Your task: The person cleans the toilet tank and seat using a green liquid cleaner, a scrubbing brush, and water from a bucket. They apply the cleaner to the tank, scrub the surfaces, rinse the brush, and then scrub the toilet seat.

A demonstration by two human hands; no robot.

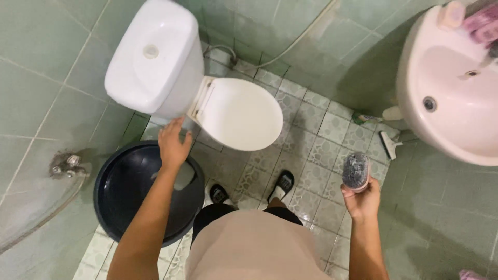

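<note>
- The scrub brush [356, 172] sits upright in the right hand [363, 199], fingers wrapped round its lower end, bristle face turned up toward the viewer; it hangs over the patterned floor tiles [311, 155], to the right of the toilet and well apart from it.
- The left hand [173, 145] is open, fingers spread and holding nothing, hovering at the base of the toilet cistern [155, 57], just above the rim of the dark round basin [140, 218].
- By my reading, this is a readying moment: brush in grip, free hand reaching toward the toilet, no scrubbing in contact yet. A next move would call for bringing the bristles down onto a surface and steadying with the spare hand.
- The brush looks like hard plastic with a pale, stiff bristle pad, oblong in shape.
- The toilet lid [241, 114] is shut, smooth glossy white, oval; the cistern is rounded with a button on top.
- The basin is dark, shiny plastic, with a pale scoop inside.
- A pink washbasin [446, 88] curves in at the right; green glazed tiles cover the walls.
</note>
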